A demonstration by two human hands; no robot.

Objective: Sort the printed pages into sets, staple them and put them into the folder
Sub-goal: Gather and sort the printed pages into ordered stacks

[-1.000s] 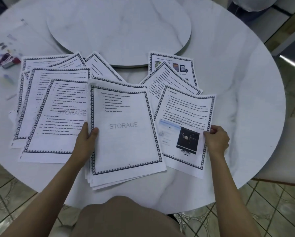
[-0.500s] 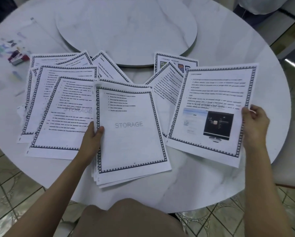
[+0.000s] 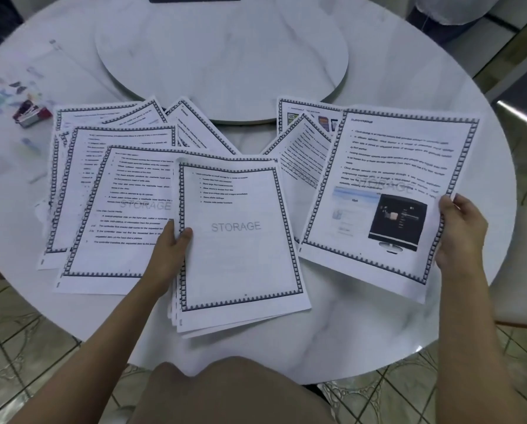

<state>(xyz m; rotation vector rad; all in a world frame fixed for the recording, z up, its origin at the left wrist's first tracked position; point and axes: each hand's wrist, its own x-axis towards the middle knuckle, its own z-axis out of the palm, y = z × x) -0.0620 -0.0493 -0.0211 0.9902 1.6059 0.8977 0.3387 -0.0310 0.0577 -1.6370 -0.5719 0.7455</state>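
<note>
At the right of the frame the right hand (image 3: pixel 461 231) pinches one page (image 3: pixel 378 166); the left hand (image 3: pixel 170 249) grips the middle stack (image 3: pixel 241 264). That page, held by its edge, could slip loose.

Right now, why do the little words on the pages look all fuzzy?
Head view: the small print on the page in the right hand is blurred; only the big STORAGE on the middle stack reads; far-left clutter is blurrier.
</note>
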